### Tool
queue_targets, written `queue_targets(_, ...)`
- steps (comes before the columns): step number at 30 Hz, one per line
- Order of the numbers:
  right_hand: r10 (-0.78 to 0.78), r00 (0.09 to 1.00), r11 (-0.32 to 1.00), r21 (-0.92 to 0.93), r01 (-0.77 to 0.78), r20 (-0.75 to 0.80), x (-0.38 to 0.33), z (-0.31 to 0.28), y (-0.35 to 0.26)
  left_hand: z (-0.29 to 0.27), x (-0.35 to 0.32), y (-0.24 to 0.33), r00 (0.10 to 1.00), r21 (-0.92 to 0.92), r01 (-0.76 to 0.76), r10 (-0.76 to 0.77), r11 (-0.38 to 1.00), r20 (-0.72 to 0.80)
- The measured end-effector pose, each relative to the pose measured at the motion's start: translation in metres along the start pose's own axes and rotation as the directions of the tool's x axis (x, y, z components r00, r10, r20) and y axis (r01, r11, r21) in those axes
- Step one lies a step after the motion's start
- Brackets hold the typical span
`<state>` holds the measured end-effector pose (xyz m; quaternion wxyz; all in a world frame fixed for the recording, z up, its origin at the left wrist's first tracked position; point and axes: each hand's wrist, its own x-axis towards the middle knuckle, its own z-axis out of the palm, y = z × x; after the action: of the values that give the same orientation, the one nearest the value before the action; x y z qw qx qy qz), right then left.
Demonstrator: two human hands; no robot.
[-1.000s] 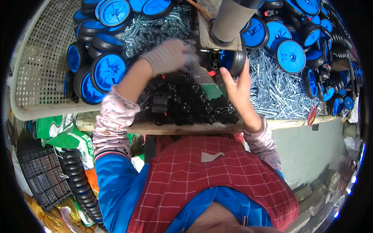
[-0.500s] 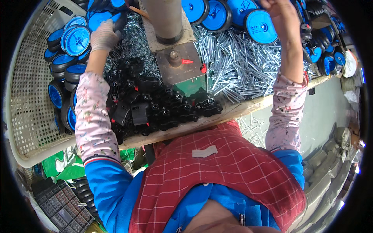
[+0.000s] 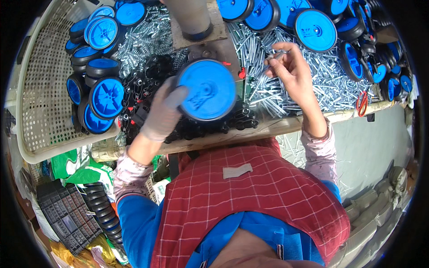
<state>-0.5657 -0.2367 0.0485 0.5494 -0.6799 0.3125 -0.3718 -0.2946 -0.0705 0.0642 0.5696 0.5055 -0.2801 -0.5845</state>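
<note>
My gloved left hand (image 3: 161, 109) grips a blue wheel (image 3: 208, 91) with a black tyre by its left edge. The wheel is held face up over black plastic parts (image 3: 187, 131) at the bench's front edge. My bare right hand (image 3: 292, 73) pinches a short end of a metal pin (image 3: 279, 54) between thumb and fingers. That hand is above a heap of long silvery pins (image 3: 259, 85). Behind the held wheel stands a grey post (image 3: 190, 18) on a metal block, partly hidden by the wheel.
A white perforated basket (image 3: 42, 80) at the left holds several blue wheels. Silvery springs (image 3: 145, 40) lie beside it. More wheels (image 3: 316, 30) line the far right, near red-handled scissors (image 3: 362, 103). The wooden bench edge (image 3: 286, 124) runs before me.
My left hand has brought a blue wheel from the basket side to the middle, before the post. My right hand has come down from the far right wheels to the pins, now pinching one.
</note>
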Motion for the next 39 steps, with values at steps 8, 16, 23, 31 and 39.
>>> queue_targets(8, -0.222, 0.921, 0.886, -0.328, 0.328, 0.321, -0.006, 0.044, -0.046, 0.03, 0.016, 0.004, 0.981, -0.082, 0.081, -0.064, 0.993, 0.184)
queue_targets(16, -0.273, 0.74, 0.458, -0.594, 0.662, 0.615, -0.002, 0.041, -0.07, 0.028, 0.029, 0.006, 0.947, -0.336, 0.178, -0.068, 0.925, 0.315)
queue_targets(23, -0.397, 0.883, 0.507, -0.742, 0.438, 0.25, -0.025, -0.009, -0.018, 0.029, 0.06, -0.009, 0.732, 0.803, -0.532, -0.332, 0.268, 0.595)
queue_targets(31, -0.081, 0.905, 0.973, -0.229, -0.018, -0.417, -0.026, 0.011, 0.027, 0.056, 0.075, -0.026, 0.728, 0.913, -0.397, -0.575, 0.093, 0.375)
queue_targets(39, 0.145, 0.918, 0.886, 0.462, 0.045, -0.369, 0.001, 0.043, 0.054, 0.014, 0.067, -0.006, 0.986, 0.268, 0.163, -0.168, 0.95, -0.005)
